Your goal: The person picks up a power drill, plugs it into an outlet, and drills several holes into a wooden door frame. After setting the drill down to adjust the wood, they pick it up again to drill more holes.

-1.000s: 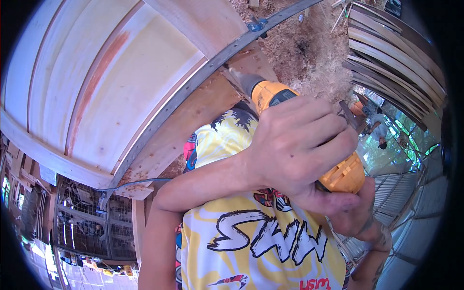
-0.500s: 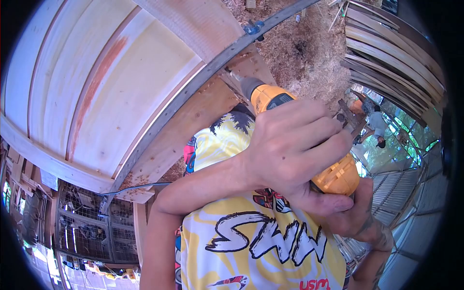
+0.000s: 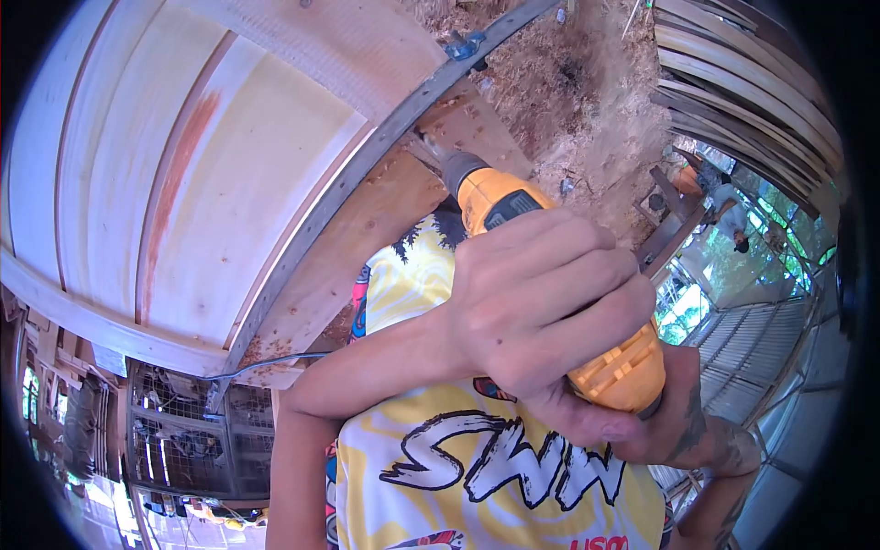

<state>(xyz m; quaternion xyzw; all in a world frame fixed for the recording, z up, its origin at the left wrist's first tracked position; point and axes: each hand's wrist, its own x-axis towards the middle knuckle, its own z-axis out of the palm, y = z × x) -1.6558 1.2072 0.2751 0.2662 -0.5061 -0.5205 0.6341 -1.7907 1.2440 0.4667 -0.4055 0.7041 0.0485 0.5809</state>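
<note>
A yellow and black power drill [image 3: 495,195] points up and left, held across the front of my body. My left hand [image 3: 550,298] is wrapped over its body from above, the thumb low near the rear end. Behind the drill's back, my right hand [image 3: 683,403] is closed around the handle side, its fingers mostly hidden. The bit, at the chuck's front, reaches the wooden plank [image 3: 394,197] just below a curved dark strip [image 3: 312,215]. Wood shavings lie on the plank around that spot.
A large curved panel of pale boards [image 3: 247,174] fills the left. A blue clamp [image 3: 465,44] grips the curved strip. Sawdust covers the ground [image 3: 587,119]. Bent wooden strips [image 3: 733,82] are stacked at upper right, with another person [image 3: 731,215] beyond them.
The view has shifted slightly, and the drill with both hands sits a little further left and lower. Both hands keep their hold, and the bit stays at the same part of the plank.
</note>
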